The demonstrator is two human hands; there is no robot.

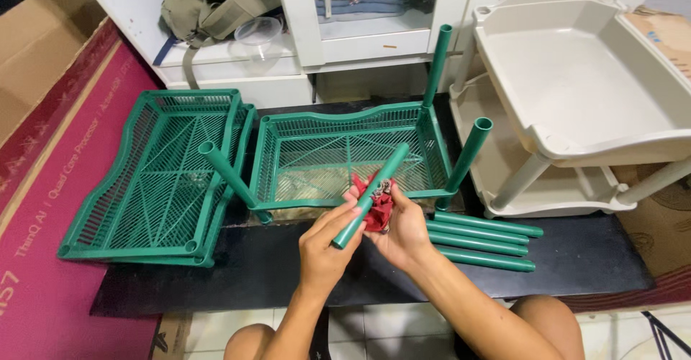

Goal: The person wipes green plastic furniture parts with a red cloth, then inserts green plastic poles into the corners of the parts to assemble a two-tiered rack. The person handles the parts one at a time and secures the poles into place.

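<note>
Fingers (332, 219) of the left hand (324, 248) curl shut round a green tube (371, 194), which slants toward 1 o'clock. Right hand (403, 230) cups a red cloth (376, 205) against the tube, fingers closed on it. At 12 o'clock stands a green tray (345, 155) with three tubes upright in its corners. Stacked trays (155, 180) lie at 9 o'clock, loose tubes (482, 241) at 3 o'clock, a beige rack (576, 93) at 2 o'clock.
</note>
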